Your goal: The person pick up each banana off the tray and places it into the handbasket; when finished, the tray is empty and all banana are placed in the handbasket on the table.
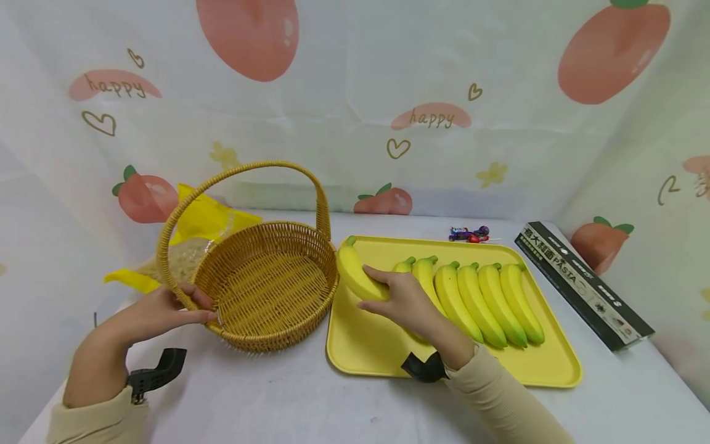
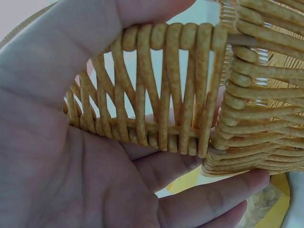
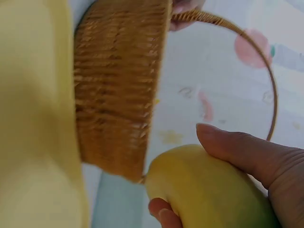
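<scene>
A wicker basket [image 1: 272, 277] with a tall arched handle stands on the white table, and nothing lies inside it. My left hand [image 1: 172, 311] grips the foot of its handle [image 2: 161, 90] at the near left rim. In my right hand [image 1: 407, 302] is a yellow banana [image 1: 355, 271], held between thumb and fingers above the left part of the yellow tray [image 1: 360, 345], close to the basket's right rim. The right wrist view shows the same banana [image 3: 204, 185] beside the basket wall. Several more bananas [image 1: 482, 302] lie side by side on the tray; my right hand partly covers the leftmost ones.
Behind the basket lies a yellow bag [image 1: 205, 216] with a clear window. A black pasta box [image 1: 582, 283] lies along the tray's right side. Small wrapped candies [image 1: 468, 234] sit past the tray's far edge. A printed cloth [image 1: 344, 111] hangs at the back.
</scene>
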`<state>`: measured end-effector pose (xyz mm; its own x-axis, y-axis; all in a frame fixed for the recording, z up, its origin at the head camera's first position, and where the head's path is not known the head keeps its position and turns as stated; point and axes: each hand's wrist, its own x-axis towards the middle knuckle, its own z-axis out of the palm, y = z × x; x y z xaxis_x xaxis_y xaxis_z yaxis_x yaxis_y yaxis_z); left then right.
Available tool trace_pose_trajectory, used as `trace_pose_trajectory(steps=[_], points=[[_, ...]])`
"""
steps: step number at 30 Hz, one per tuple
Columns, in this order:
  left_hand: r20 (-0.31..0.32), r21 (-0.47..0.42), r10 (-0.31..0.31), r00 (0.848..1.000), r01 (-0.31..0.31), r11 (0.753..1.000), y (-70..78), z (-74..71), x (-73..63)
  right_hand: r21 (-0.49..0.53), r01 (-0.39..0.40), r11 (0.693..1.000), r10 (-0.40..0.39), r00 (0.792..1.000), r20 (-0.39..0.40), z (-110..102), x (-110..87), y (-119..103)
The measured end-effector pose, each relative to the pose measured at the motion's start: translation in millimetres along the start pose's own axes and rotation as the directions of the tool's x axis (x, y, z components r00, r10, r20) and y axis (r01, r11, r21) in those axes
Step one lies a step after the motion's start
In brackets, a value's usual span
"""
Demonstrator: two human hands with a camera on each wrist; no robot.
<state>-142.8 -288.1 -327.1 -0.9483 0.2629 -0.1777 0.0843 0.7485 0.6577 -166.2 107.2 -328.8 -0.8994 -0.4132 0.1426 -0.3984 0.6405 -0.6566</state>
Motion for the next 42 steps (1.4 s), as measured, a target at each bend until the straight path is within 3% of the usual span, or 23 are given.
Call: trace_pose_trajectory(steps=[4,10,17,23,26,34,42], points=[[-0.007,0.001,0.0,1.0,0.0,1.0,1.1,-0.5,-0.3,0.001,0.068,0.998,-0.068,0.996,0.066,-1.6,1.2,-14.6],[-0.012,0.006,0.018,1.0,-0.018,1.0,1.6,-0.4,0.3,-0.107,0.172,0.979,-0.15,0.97,0.19,3.1,17.3,-35.2],[-0.008,0.01,0.031,0.999,-0.031,0.999,0.3,0.2,0.3,-0.28,0.276,0.92,-0.164,0.917,0.364,17.4,41.3,-68.0],[-0.012,0.007,0.004,1.0,-0.004,1.0,2.5,1.7,1.5,-0.348,0.294,0.89,-0.122,0.89,0.44,40.4,73.9,-84.9],[-0.009,0.013,-0.004,1.0,0.004,1.0,2.6,1.4,0.3,-0.333,0.299,0.894,-0.118,0.875,0.469,51.9,91.5,-88.9],[-0.005,0.022,0.036,0.999,-0.036,0.999,1.2,-0.4,0.2,-0.184,0.287,0.94,-0.151,0.834,0.53,77.7,126.1,-98.2],[0.015,0.013,0.028,0.999,-0.029,1.0,0.0,-2.0,0.4,-0.064,0.185,0.981,-0.11,0.791,0.601,104.6,144.8,-104.7]])
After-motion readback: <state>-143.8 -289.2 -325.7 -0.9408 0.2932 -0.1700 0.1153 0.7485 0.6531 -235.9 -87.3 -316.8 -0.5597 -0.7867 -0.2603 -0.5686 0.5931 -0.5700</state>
